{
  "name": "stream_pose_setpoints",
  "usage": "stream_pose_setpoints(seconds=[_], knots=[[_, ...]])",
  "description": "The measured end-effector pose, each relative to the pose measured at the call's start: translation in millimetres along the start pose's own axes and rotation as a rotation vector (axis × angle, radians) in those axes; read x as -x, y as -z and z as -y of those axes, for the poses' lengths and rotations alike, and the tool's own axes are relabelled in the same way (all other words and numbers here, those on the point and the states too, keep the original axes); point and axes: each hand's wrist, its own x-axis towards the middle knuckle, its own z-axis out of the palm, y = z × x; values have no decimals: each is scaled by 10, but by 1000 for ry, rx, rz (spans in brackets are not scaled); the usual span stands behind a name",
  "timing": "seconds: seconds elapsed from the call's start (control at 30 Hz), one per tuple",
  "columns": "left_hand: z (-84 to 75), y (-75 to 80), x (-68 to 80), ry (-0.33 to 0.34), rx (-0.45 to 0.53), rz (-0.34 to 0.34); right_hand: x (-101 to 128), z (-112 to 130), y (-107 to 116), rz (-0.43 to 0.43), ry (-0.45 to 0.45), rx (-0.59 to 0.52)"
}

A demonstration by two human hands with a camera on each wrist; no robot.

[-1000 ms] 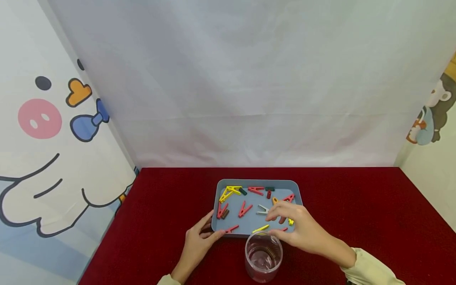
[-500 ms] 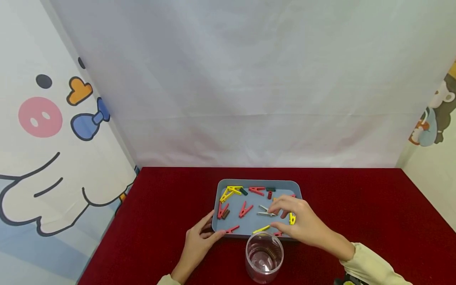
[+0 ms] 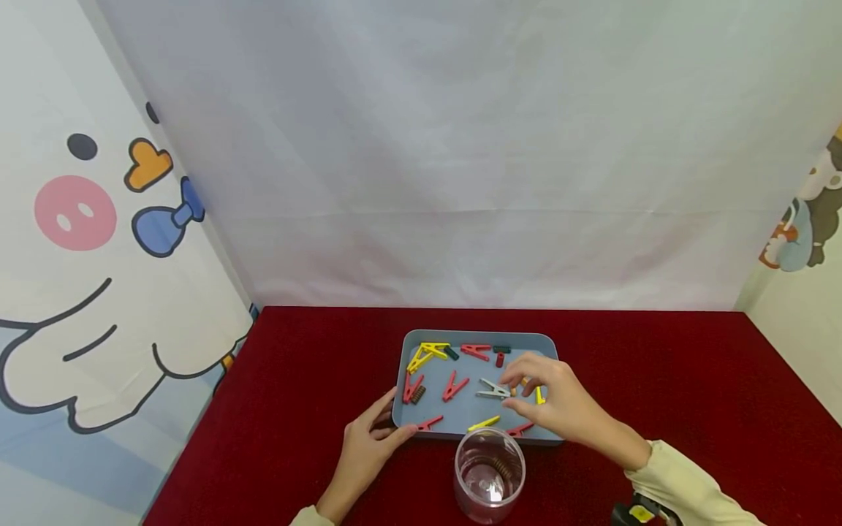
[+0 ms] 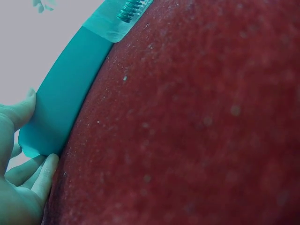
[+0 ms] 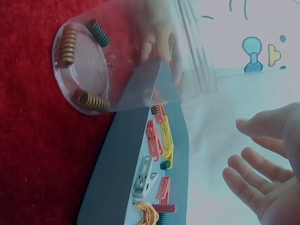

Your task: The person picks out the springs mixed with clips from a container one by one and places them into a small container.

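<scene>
My left hand (image 3: 364,446) grips the near left corner of a shallow blue-grey tray (image 3: 470,337), thumb on the rim and fingers round the side. In the left wrist view the same thumb (image 4: 23,110) lies on the tray wall. Above the tray's right half hovers my right hand (image 3: 555,398), thumb and fingers apart. A grey clothespin (image 3: 493,390) lies just left of its fingertips. The right wrist view has nothing between this hand's (image 5: 269,173) fingers and thumb. Red clips (image 3: 454,387), yellow clips (image 3: 484,424) and an orange piece (image 5: 147,213) lie in the tray.
A clear plastic cup (image 3: 490,504) stands against the tray's near side. Inside it are two brown springs (image 5: 68,44) and a dark green spring (image 5: 98,33). More springs (image 3: 502,349) lie in the tray. Red cloth (image 3: 316,365) covers the table, with a white curtain (image 3: 460,183) behind.
My right hand has shifted slightly to the right, with its fingertips and thumb a little closer together, so more of the grey clothespin shows. My left hand stays on the tray corner.
</scene>
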Motion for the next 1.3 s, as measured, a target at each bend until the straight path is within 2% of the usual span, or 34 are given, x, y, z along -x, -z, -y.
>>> stream_pose_setpoints(seconds=[0.13, 0.73, 1.3], knots=[[-4, 1, 5, 6, 3, 4, -5, -65, -6, 0, -33, 11], [-8, -1, 2, -7, 12, -7, -56, -229, -15, -28, -74, 46], [-13, 4, 7, 7, 13, 4, -130, -402, -42, -23, -181, 103]])
